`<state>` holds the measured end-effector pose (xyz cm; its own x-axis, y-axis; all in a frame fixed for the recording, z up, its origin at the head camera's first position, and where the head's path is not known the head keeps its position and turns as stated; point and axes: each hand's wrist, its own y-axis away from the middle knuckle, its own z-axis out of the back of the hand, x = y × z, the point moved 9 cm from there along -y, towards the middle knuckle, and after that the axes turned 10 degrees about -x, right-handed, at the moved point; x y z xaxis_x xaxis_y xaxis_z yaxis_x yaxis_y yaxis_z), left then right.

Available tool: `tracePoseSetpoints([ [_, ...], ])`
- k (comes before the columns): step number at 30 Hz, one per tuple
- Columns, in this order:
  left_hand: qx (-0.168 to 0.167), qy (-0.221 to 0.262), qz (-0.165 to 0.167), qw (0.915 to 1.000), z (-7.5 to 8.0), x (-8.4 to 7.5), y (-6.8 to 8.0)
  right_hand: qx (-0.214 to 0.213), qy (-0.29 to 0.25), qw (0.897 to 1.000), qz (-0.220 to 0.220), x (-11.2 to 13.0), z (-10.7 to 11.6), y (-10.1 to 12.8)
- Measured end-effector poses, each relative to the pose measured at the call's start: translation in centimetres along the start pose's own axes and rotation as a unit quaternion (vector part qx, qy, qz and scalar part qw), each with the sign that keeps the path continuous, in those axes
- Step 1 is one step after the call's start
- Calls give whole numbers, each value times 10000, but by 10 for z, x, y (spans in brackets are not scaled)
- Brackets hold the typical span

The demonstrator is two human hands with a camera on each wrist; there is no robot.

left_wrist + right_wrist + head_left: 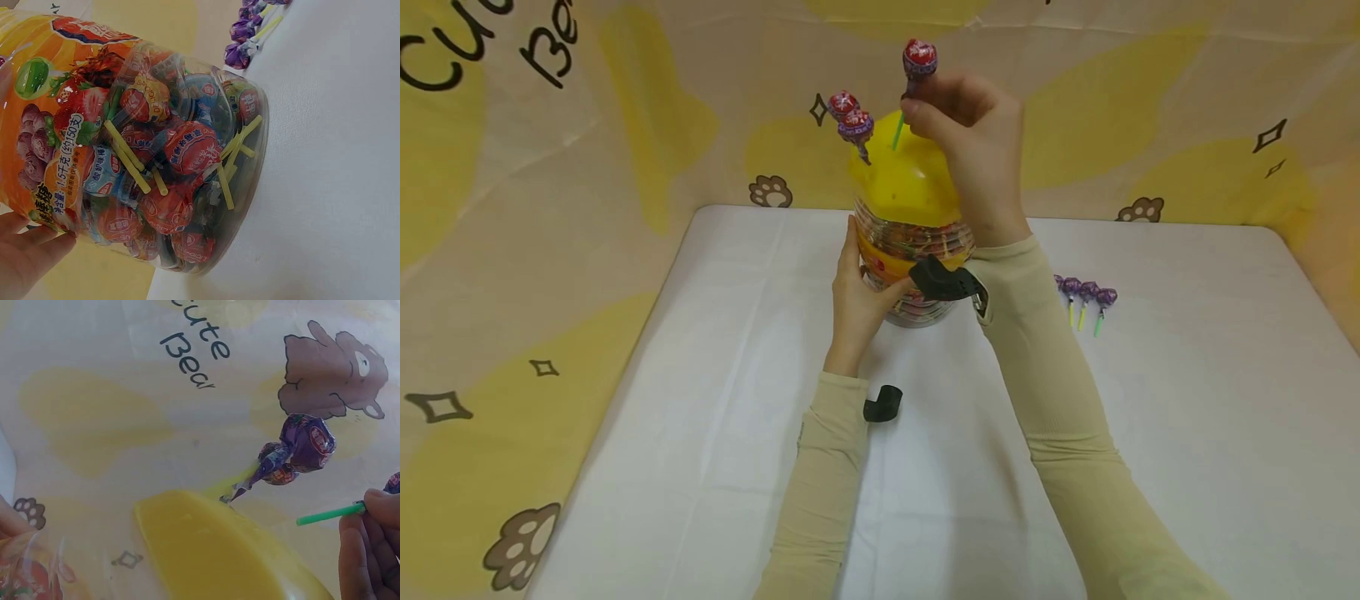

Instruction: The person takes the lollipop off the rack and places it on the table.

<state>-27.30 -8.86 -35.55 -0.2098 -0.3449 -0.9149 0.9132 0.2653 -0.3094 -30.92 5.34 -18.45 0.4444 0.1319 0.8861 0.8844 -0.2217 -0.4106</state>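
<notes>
A clear plastic jar (917, 250) (156, 156) full of wrapped lollipops stands on the white table (700, 417), topped by a domed yellow lid (906, 179) (206, 550). Two wrapped lollipops (850, 117) (300, 450) stick up from the lid. My left hand (857, 296) (28, 256) grips the jar's side. Above the lid, my right hand (958, 125) (372, 544) pinches a red-wrapped lollipop (919, 60) by its green stick (898, 132) (328, 514), the stick's end just over the lid.
Three purple-wrapped lollipops (1086, 296) (247, 37) lie on the table right of the jar. A small black strap piece (882, 404) lies near my left forearm. A yellow patterned cloth backdrop (625, 108) walls the table's back and sides.
</notes>
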Motion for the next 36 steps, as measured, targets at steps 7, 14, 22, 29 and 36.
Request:
tracePoseSetpoints([
  [7,-14,55,-101,9999,-2,1,-1,103,-338,9992,-163,-4,8,5],
  [14,-35,228,-192,9995,-2,-1,-1,113,-452,9987,-211,-5,18,11],
  [22,-36,292,-199,9994,-2,-1,-1,-17,-499,9985,-228,-4,37,23],
  [29,-24,334,-243,9991,-2,0,-1,-127,-674,9975,-184,-3,59,34],
  [36,-27,311,-245,9992,-3,-1,-1,-302,-682,9969,-255,-9,85,46],
])
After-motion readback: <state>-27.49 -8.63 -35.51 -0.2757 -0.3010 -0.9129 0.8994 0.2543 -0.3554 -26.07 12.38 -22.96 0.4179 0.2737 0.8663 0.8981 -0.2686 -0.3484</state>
